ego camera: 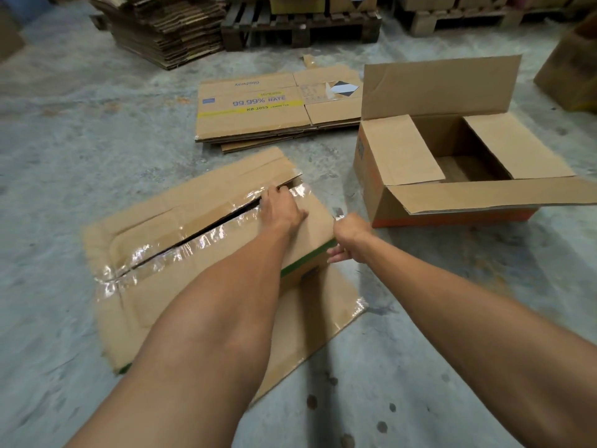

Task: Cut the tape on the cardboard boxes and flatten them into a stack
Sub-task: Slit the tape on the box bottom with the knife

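Box, brown taped cardboard (206, 240), seam slit: left hand (282, 210) grips flap edge; right hand (350, 236) fisted, contents indiscernible.

Flattened carton (255, 108) on top of the small floor stack: blue "99.99% RATE", below it "KB-2055" on a yellow band, and an upside-down blue brand word near the far edge, reads roughly "Gladway". Small print beside it, and print on other boxes, too blurred.

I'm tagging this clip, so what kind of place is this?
Probably a warehouse or storeroom: bare concrete floor, wooden pallets carrying boxes, and a tall pile of flattened cardboard at the back.
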